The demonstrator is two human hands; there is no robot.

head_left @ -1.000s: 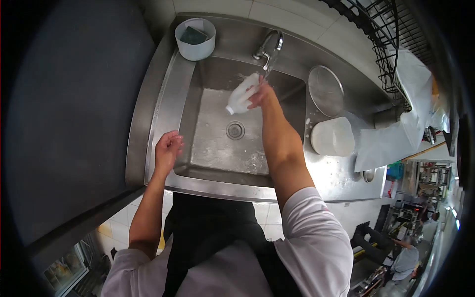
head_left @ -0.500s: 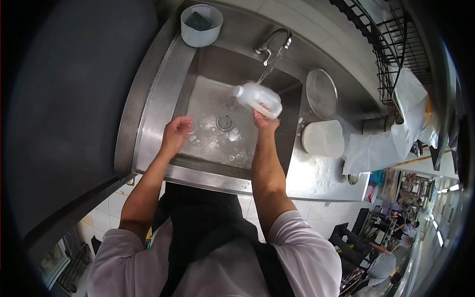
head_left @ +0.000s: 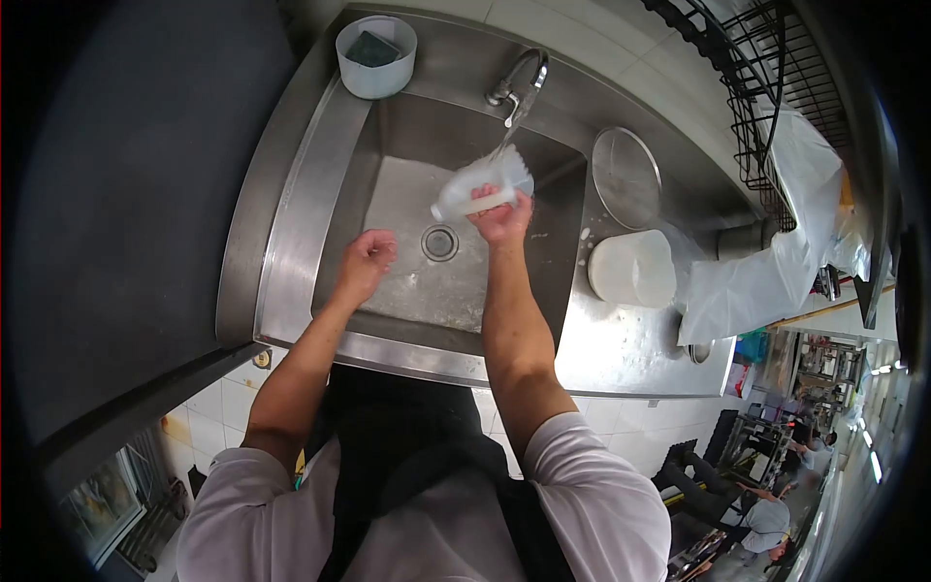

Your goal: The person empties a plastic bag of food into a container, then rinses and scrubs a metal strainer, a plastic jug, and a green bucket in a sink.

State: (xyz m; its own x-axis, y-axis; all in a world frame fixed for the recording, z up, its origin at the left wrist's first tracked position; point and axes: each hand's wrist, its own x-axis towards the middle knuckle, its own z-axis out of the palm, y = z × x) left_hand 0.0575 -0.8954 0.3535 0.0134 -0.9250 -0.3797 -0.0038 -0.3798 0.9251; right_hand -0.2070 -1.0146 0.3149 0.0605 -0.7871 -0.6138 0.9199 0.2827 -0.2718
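Over the sink basin, my right hand grips a translucent white plastic jug by its handle. The jug lies tilted, its neck pointing left and down. Water from the curved metal faucet splashes onto its upper side. My left hand hovers at the basin's left side, apart from the jug. Its fingers are curled together, and whatever may be inside them is hidden. Below the jug, the round drain shows in the basin floor.
At the back left corner stands a white tub with a dark green scouring pad. Right of the basin are a round mesh strainer and a white container. A wire rack hangs upper right. Other people are farther off.
My right hand has moved the jug slightly left and turned it, so its neck points lower and its base faces up toward the water. My left hand has shifted slightly right, its fingers more curled.
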